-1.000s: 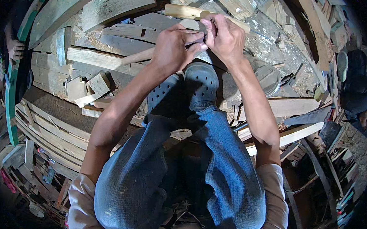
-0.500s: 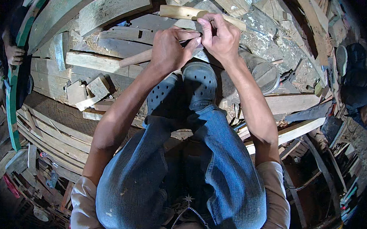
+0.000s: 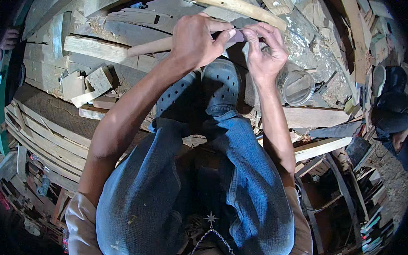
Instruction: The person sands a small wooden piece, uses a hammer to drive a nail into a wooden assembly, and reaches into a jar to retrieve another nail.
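Observation:
My left hand [image 3: 197,40] is closed round a smooth, round wooden stick [image 3: 148,46]. One end of that stick sticks out to the left. Beyond my thumb a small purplish-grey piece [image 3: 238,36], like a scrap of sandpaper, shows between my two hands. My right hand [image 3: 267,52] pinches the right side of this piece between thumb and fingers. Whether the stick's far end lies under the piece is hard to make out. Both hands are above my grey clogs [image 3: 221,84]. Just beyond them lies a pale, rounded length of wood [image 3: 237,5].
A clear jar [image 3: 298,87] stands right of my right wrist, with pliers-like tools [image 3: 327,83] beside it. Wood blocks [image 3: 99,78] and planks [image 3: 97,47] lie to the left. Another person's hand [image 3: 9,39] holds a green strip [image 3: 2,101] at the far left.
My right hand has moved right, away from my left hand, and its fingers have spread a little. The purplish-grey piece now shows between them. The view has shifted slightly.

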The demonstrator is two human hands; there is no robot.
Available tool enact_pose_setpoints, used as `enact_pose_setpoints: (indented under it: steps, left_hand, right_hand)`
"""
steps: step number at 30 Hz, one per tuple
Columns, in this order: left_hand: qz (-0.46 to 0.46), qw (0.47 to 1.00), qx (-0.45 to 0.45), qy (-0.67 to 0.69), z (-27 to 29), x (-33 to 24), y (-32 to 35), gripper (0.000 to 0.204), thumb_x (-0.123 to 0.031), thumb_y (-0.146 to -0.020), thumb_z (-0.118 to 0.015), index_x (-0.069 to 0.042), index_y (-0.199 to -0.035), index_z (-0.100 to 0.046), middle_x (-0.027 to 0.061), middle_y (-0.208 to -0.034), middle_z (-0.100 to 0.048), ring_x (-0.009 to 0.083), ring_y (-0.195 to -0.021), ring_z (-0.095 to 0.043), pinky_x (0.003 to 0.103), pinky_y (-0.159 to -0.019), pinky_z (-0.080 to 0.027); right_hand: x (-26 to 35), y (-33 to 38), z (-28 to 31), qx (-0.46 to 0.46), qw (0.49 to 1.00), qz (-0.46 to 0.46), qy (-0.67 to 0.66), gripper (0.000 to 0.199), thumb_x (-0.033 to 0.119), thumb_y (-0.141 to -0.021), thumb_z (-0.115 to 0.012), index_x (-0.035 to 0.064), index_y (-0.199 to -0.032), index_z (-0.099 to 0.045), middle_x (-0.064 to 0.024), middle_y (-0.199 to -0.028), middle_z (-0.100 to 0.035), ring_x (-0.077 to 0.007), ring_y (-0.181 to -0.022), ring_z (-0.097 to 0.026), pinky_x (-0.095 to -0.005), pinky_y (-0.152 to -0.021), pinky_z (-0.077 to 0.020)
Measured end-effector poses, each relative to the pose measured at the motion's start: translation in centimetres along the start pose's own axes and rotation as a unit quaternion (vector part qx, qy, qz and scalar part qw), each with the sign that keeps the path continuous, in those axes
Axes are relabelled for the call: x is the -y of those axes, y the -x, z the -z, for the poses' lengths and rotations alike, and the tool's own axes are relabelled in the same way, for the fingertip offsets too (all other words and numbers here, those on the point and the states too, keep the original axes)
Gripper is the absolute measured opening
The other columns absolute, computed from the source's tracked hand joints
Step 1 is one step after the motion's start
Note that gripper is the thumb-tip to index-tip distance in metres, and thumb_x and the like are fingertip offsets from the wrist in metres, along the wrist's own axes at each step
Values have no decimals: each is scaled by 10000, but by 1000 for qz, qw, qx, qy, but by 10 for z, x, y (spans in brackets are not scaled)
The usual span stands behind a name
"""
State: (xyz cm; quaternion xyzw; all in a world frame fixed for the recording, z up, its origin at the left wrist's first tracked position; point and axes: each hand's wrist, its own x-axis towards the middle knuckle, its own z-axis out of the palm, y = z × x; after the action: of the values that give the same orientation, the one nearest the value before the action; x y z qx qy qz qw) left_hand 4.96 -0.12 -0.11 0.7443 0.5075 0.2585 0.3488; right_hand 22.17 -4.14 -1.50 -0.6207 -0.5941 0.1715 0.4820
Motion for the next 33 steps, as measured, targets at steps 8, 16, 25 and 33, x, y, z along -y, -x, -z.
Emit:
enact_pose_setpoints:
  steps: [8,16,25,33]
  left_hand:
    - [36,999,17,-9,1,-1,1,191,-236,-835,-755,-124,-986,-789,125,-906,-751,226,-743,-729,322,-647,-569]
    - [17,1000,1,13,-1,-1,2,174,-175,-830,-756,-93,-982,-783,134,-917,-750,227,-780,-734,316,-646,-583]
    - [20,1000,5,17,0,-4,2,179,-174,-820,-770,-84,-974,-781,130,-905,-748,252,-763,-721,341,-680,-569]
    - [-97,994,-54,-8,-5,-1,5,279,-187,-803,-773,-57,-1048,-747,112,-979,-740,272,-906,-701,355,-794,-561]
  right_hand:
    - [-5,-4,2,16,991,115,61,80,89,-787,-775,79,-849,-725,-59,-843,-708,-251,-828,-664,-356,-770,-525]
    - [-5,-3,2,34,992,94,75,83,90,-801,-755,79,-865,-704,-72,-886,-695,-268,-849,-653,-370,-778,-516]
    - [-4,-1,-2,18,992,107,63,73,61,-826,-726,72,-883,-682,-74,-875,-694,-269,-830,-656,-372,-769,-514]
    - [-8,0,-7,-8,992,106,67,96,34,-830,-717,56,-899,-655,-92,-875,-691,-276,-794,-653,-373,-745,-520]
